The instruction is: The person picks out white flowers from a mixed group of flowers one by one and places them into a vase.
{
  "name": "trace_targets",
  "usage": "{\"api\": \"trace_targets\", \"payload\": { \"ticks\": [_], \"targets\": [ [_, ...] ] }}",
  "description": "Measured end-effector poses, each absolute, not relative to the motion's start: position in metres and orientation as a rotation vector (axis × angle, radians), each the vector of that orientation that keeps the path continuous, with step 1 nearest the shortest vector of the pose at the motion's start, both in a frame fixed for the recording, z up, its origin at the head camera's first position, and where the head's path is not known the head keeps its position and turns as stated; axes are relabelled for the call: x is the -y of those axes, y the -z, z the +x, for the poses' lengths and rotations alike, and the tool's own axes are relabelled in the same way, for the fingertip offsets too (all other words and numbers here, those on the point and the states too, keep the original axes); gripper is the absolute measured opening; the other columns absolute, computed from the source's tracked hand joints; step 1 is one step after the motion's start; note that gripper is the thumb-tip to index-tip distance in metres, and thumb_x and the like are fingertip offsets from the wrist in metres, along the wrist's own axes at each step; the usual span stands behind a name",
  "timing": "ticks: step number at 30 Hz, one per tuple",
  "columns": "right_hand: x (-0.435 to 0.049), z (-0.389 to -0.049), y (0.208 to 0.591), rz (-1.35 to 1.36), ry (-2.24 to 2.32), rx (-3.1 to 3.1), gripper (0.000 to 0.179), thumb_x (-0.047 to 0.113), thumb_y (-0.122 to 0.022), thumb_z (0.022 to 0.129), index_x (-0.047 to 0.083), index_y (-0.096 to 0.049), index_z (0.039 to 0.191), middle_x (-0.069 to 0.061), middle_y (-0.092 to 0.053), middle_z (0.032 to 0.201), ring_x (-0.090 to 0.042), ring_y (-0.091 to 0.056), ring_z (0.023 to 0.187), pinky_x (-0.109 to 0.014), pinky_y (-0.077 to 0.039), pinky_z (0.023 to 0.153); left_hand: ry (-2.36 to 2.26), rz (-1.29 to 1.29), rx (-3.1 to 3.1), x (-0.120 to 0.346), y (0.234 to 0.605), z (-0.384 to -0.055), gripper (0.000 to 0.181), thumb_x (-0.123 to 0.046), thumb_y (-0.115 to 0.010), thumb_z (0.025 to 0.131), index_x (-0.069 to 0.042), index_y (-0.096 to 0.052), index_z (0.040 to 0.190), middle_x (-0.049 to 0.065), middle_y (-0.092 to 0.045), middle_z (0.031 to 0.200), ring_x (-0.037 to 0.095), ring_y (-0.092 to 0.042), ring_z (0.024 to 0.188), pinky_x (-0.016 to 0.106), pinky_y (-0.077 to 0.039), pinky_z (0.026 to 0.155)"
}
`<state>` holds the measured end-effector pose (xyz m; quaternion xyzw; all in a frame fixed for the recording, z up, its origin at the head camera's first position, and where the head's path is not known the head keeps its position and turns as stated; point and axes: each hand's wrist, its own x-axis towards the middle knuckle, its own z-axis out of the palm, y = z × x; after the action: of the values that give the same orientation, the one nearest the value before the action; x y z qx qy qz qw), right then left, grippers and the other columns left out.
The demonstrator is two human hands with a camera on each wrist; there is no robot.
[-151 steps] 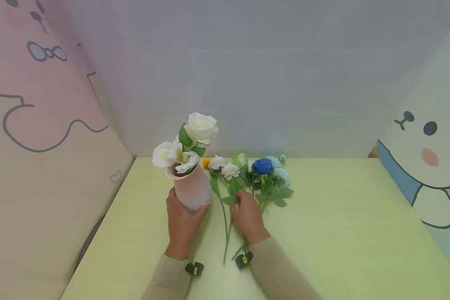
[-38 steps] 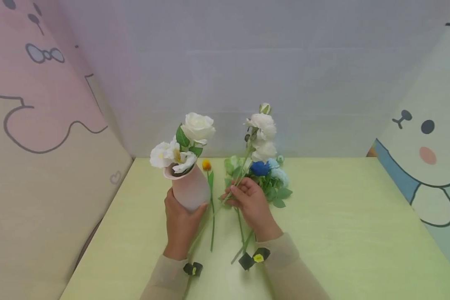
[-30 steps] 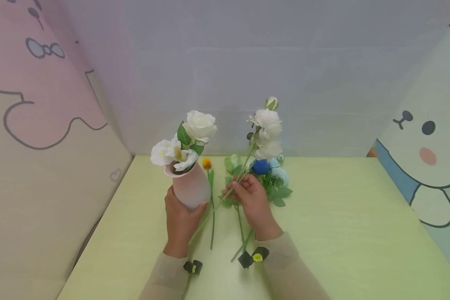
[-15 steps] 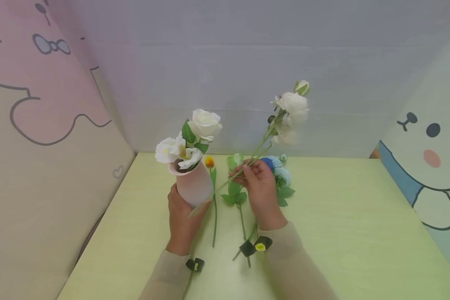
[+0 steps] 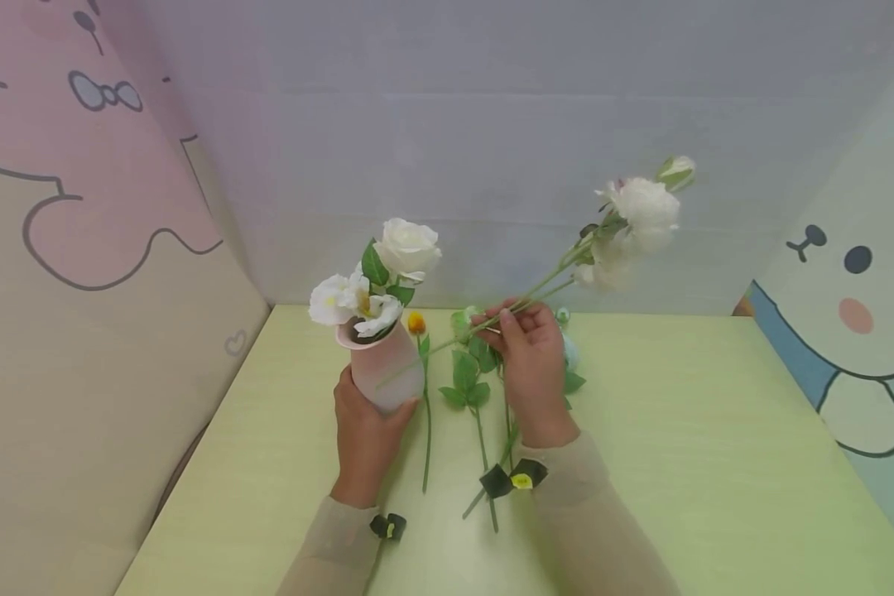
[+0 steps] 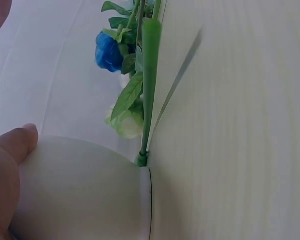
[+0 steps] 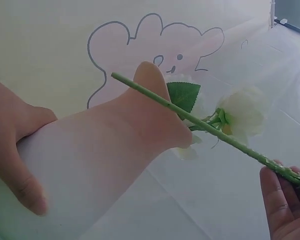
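My left hand grips the lower body of a pink-and-white vase, thumb on its right side. In its mouth stand a white rose and a white flower with a yellow centre. My right hand pinches the stem of an artificial white peony spray, raised above the table and slanting, blooms at the upper right. The stem's lower end crosses in front of the vase in the head view. In the right wrist view, the green stem passes across the vase's neck.
An orange tulip lies right of the vase on the pale table. Beyond it lie a pale green flower, a blue rose and a light blue flower, partly behind my right hand. Cartoon-printed walls flank the table.
My right hand has picked up the white peony spray from the table, raised it and tilted its blooms to the right. My left hand keeps its grip on the vase.
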<state>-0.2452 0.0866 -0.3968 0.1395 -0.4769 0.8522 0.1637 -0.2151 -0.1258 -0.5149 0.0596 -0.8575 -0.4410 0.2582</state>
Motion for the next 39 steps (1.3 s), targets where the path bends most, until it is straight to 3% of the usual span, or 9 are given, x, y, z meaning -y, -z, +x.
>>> {"api": "trace_targets", "payload": {
  "ticks": [8,19,25,39],
  "targets": [
    [-0.089,-0.249,0.387,0.384,-2.388,1.299,0.012,0.001,-0.058,0.103,0.001,-0.053,0.114,-0.013,-0.066,0.101,-0.028,-0.071,0.094,-0.047,-0.056,0.092,1.197,0.180,2.355,0.127,0.515,-0.215,0.111,-0.036,-0.093,0.075,-0.003,-0.024,0.154,0.024,-0.042,0.137,0.040,-0.049,0.118,0.058,-0.043,0.097],
    [-0.090,-0.250,0.377,0.412,-2.343,1.268,0.023,0.000,-0.056,0.104,-0.011,-0.045,0.121,-0.015,-0.063,0.103,-0.030,-0.069,0.098,-0.049,-0.053,0.095,1.180,0.173,2.334,0.126,0.515,-0.215,0.111,-0.034,-0.094,0.073,-0.003,-0.025,0.153,0.025,-0.042,0.137,0.041,-0.049,0.118,0.059,-0.043,0.096],
    [-0.091,-0.251,0.375,0.431,-2.344,1.282,0.015,0.002,-0.055,0.105,0.000,-0.050,0.119,-0.017,-0.062,0.107,-0.032,-0.068,0.103,-0.049,-0.051,0.100,1.173,0.162,2.329,0.126,0.515,-0.215,0.111,-0.033,-0.095,0.072,-0.002,-0.025,0.153,0.026,-0.043,0.137,0.042,-0.050,0.118,0.060,-0.044,0.097],
    [-0.088,-0.255,0.362,0.483,-2.324,1.217,0.019,0.000,-0.054,0.105,0.005,-0.053,0.123,-0.015,-0.063,0.109,-0.033,-0.068,0.103,-0.051,-0.050,0.101,1.179,0.186,2.360,0.125,0.512,-0.214,0.112,-0.037,-0.094,0.074,-0.003,-0.024,0.154,0.025,-0.041,0.139,0.043,-0.049,0.120,0.060,-0.044,0.097]
  ]
}}
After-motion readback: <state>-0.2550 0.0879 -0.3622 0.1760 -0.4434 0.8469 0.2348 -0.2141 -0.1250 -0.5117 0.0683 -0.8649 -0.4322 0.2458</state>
